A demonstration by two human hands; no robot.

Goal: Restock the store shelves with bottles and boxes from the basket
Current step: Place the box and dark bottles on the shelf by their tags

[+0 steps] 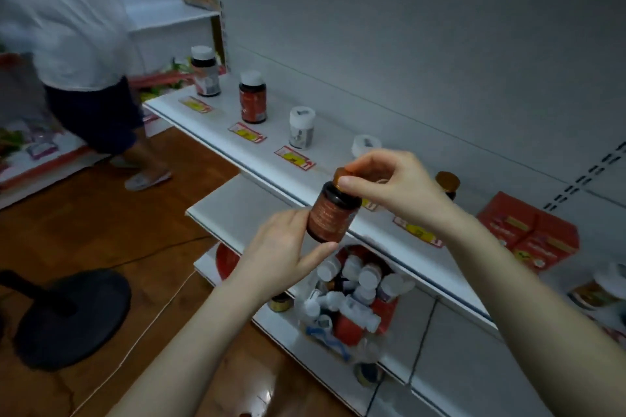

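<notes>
Just off the shelf's front edge, a dark bottle with a rust-red label and amber cap tilts between both hands. The left hand grips its base, and the right hand pinches the cap from above.

We see two bare arms and two bare hands. The left arm is long and slim, and we see it from the wrist almost to the elbow. The right arm looks wider, and it is bare all the way too. The left hand and the right hand have smooth skin and slim fingers. The nail on the right thumb is short and rounded.
</notes>
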